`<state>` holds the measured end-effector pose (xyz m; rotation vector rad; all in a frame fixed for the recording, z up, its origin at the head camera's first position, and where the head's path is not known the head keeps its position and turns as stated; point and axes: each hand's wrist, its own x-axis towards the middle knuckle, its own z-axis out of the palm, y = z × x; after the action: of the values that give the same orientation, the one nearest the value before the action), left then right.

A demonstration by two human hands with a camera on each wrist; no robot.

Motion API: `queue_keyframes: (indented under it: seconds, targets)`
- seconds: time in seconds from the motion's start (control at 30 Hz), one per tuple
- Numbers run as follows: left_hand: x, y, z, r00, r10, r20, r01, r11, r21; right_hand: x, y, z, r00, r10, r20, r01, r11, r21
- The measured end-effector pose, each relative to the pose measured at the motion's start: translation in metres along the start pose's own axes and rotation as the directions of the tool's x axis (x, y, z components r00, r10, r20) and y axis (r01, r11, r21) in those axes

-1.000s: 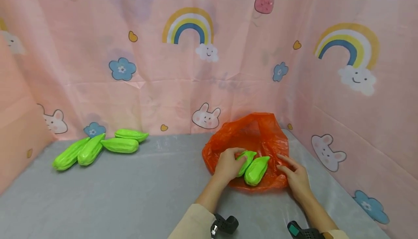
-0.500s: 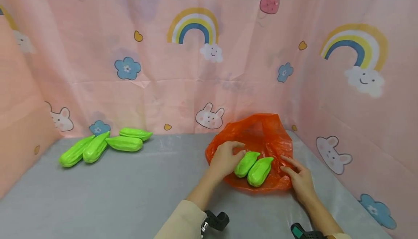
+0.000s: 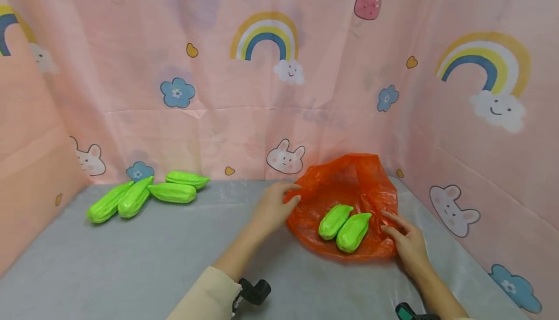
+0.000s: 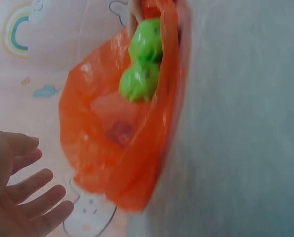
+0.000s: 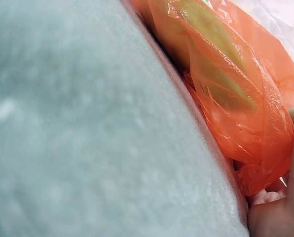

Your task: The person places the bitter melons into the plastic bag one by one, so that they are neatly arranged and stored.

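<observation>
An orange plastic bag (image 3: 312,223) lies with its mouth spread on the grey table. Two bright green ridged gourds (image 3: 353,232) rest side by side in it, pointed tips away from me. My left hand (image 3: 271,209) is off the bag's left side, holding nothing; the left wrist view shows its fingers (image 4: 41,205) loosely extended and apart from the orange plastic. At the right rim, my right hand (image 3: 411,249) pinches the bag between thumb and fingers. The right wrist view shows the bunched film against that hand (image 5: 280,217), with green showing through.
Several more green gourds (image 3: 172,193) lie grouped at the back left of the table (image 3: 183,261). Pink printed cloth (image 3: 244,130) hangs behind, with cloth walls at the left and right. A dark camera mount (image 3: 255,291) sits on the left wrist.
My left hand has let go of the left gourd in the bag and drawn back to the left. The right hand keeps its hold. The head view has shifted slightly left.
</observation>
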<state>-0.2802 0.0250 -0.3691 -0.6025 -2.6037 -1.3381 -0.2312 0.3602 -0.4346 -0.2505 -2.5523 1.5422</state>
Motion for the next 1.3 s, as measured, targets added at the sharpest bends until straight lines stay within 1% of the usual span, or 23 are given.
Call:
queue_keyframes:
  seconds: [0.17, 0.23, 0.37, 0.47, 0.57, 0.67, 0.77, 0.87, 0.97, 1.1, 1.17, 1.3]
  targets:
    - [-0.005, -0.017, -0.017, 0.999, -0.032, -0.044, 0.035, 0.997, 0.070, -0.003, 0.000, -0.002, 1.000, 0.011, 0.001, -0.011, 1.000, -0.013]
    - [-0.007, -0.024, -0.023, 0.998, -0.034, -0.062, 0.041, 0.993, 0.113, -0.004, 0.001, -0.003, 1.000, 0.009, -0.009, -0.009, 1.000, -0.023]
    - [-0.012, -0.034, -0.038, 0.996, -0.018, -0.088, 0.035, 0.981, 0.193, -0.005, 0.002, -0.004, 1.000, -0.009, -0.028, 0.008, 1.000, -0.018]
    - [-0.016, -0.042, -0.054, 0.992, -0.026, -0.122, 0.050, 0.977, 0.207, -0.005, 0.004, -0.002, 0.999, -0.027, -0.043, 0.027, 1.000, -0.003]
    - [-0.020, -0.052, -0.071, 0.986, -0.039, -0.164, 0.072, 0.977, 0.200, -0.005, 0.004, 0.001, 0.998, -0.041, -0.056, 0.042, 0.999, 0.006]
    - [-0.023, -0.062, -0.087, 0.976, -0.057, -0.209, 0.104, 0.971, 0.217, -0.004, 0.004, 0.004, 0.998, -0.044, -0.049, 0.045, 0.999, 0.027]
    - [-0.026, -0.071, -0.099, 0.964, -0.086, -0.250, 0.144, 0.964, 0.224, -0.003, 0.004, 0.007, 0.998, -0.045, -0.039, 0.047, 0.998, 0.048]
    - [-0.028, -0.077, -0.106, 0.955, -0.121, -0.271, 0.187, 0.955, 0.230, -0.003, 0.005, 0.007, 0.998, -0.050, -0.043, 0.052, 0.997, 0.053]
    - [-0.029, -0.083, -0.111, 0.945, -0.131, -0.300, 0.217, 0.937, 0.274, -0.004, 0.005, 0.006, 0.997, -0.055, -0.055, 0.058, 0.997, 0.042]
    - [-0.026, -0.091, -0.116, 0.932, -0.114, -0.345, 0.241, 0.905, 0.351, -0.003, 0.005, 0.003, 0.997, -0.058, -0.059, 0.060, 0.997, 0.040]
    - [-0.025, -0.097, -0.119, 0.928, -0.107, -0.357, 0.249, 0.891, 0.380, -0.002, 0.005, 0.002, 0.997, -0.057, -0.061, 0.060, 0.997, 0.043]
    - [-0.025, -0.109, -0.126, 0.918, -0.124, -0.378, 0.283, 0.871, 0.402, -0.001, 0.004, 0.001, 0.997, -0.054, -0.062, 0.058, 0.997, 0.052]
